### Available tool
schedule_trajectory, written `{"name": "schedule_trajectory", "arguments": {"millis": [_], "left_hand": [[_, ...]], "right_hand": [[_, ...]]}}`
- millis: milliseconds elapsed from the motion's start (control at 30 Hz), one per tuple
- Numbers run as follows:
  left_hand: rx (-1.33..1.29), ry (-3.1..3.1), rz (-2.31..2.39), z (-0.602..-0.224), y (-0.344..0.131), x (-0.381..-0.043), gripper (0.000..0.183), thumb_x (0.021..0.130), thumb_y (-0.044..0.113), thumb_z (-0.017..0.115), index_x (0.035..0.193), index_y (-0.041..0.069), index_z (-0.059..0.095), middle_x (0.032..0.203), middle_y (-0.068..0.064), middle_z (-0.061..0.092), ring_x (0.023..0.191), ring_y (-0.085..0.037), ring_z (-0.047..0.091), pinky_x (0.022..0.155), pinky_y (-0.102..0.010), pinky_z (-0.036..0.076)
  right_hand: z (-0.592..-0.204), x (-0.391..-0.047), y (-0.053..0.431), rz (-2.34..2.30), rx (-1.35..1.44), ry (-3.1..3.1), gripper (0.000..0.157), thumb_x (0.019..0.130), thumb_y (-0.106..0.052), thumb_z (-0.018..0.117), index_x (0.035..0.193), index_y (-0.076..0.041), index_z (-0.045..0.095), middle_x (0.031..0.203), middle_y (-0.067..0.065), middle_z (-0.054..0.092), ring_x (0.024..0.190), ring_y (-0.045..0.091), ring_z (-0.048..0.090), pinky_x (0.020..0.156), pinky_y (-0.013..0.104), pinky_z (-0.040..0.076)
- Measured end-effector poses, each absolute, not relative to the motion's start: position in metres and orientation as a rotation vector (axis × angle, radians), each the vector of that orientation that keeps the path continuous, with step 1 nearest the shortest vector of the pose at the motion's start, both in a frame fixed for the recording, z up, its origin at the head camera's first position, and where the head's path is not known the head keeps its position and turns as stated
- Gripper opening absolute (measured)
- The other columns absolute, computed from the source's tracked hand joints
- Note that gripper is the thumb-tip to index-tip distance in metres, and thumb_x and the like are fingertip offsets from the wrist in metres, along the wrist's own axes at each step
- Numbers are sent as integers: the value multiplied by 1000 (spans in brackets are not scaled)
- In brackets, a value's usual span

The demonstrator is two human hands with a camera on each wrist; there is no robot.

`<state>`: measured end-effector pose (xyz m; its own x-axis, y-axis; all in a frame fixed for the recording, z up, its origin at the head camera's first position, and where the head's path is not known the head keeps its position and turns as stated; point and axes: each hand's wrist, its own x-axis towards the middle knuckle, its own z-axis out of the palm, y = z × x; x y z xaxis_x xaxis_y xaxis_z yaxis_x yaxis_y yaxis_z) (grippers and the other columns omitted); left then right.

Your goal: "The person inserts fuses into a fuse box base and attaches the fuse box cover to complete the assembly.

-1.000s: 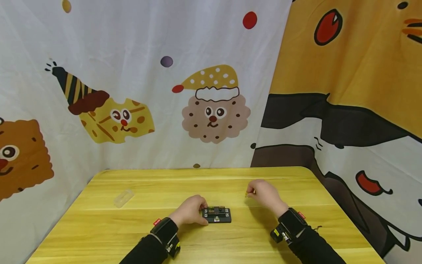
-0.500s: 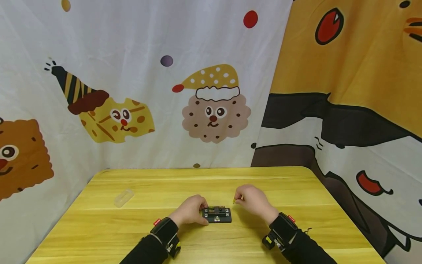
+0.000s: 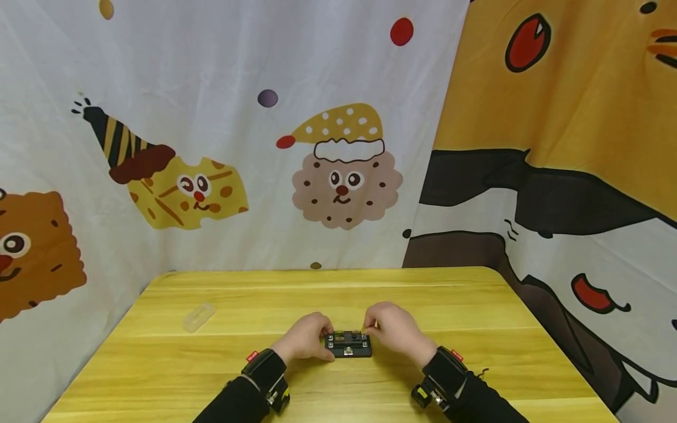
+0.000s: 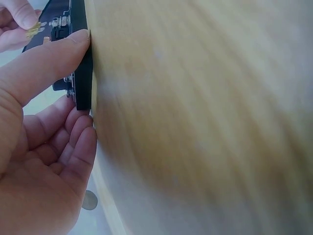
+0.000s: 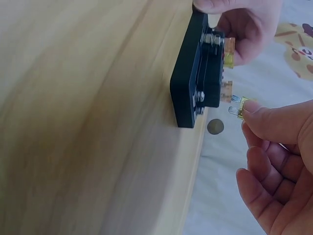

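A black fuse block (image 3: pixel 348 351) with metal screw terminals lies flat on the table. My left hand (image 3: pixel 304 339) grips its left end, thumb at the near edge and fingers at the far side. In the right wrist view, an orange blade fuse (image 5: pixel 226 91) sits in the block, and another orange one (image 5: pixel 229 45) stands farther along beside a yellow one (image 5: pixel 228 59). My right hand (image 3: pixel 396 330) pinches a yellow blade fuse (image 5: pixel 242 105) between thumb and index finger. Its two metal prongs point at the block, close to the nearer orange fuse.
A small clear plastic case (image 3: pixel 198 318) lies on the wooden table (image 3: pixel 254 294) at the left. Behind the table hangs a white curtain (image 3: pixel 222 76) printed with cartoon figures, with an orange section on the right.
My right hand has moved left and slightly nearer, carrying the yellow blade fuse from the table's right side to the right end of the fuse block. My left hand has kept its grip.
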<state>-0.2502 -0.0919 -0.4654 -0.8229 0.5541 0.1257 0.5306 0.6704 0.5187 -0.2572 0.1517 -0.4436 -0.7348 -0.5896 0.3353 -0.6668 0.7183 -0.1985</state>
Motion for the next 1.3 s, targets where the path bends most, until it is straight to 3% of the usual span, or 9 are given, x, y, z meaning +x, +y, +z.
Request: {"name": "schedule_trajectory", "arguments": {"millis": [733, 1167, 1300], "left_hand": [[905, 2848, 858, -469, -91, -253, 43, 58, 28, 87, 89, 9, 63, 81, 3, 52, 72, -8, 45, 69, -25, 42], [927, 2846, 867, -467, -91, -252, 43, 58, 26, 87, 88, 8, 63, 82, 2, 53, 72, -8, 46, 68, -25, 42], [924, 2846, 865, -467, -91, -252, 43, 59, 26, 87, 89, 8, 63, 82, 2, 53, 72, -9, 45, 68, -25, 42]], "right_hand": [[-449, -253, 139, 485, 1043, -2686, 17, 76, -21, 76, 74, -27, 61, 72, -18, 51, 69, 3, 49, 61, 22, 43], [-453, -253, 138, 431, 1125, -2628, 9, 83, -27, 69, 79, -22, 63, 77, -13, 51, 71, 5, 50, 60, 20, 44], [-455, -253, 137, 429, 1116, -2635, 10, 80, -23, 73, 78, -19, 64, 76, -12, 50, 70, 6, 50, 58, 21, 43]]}}
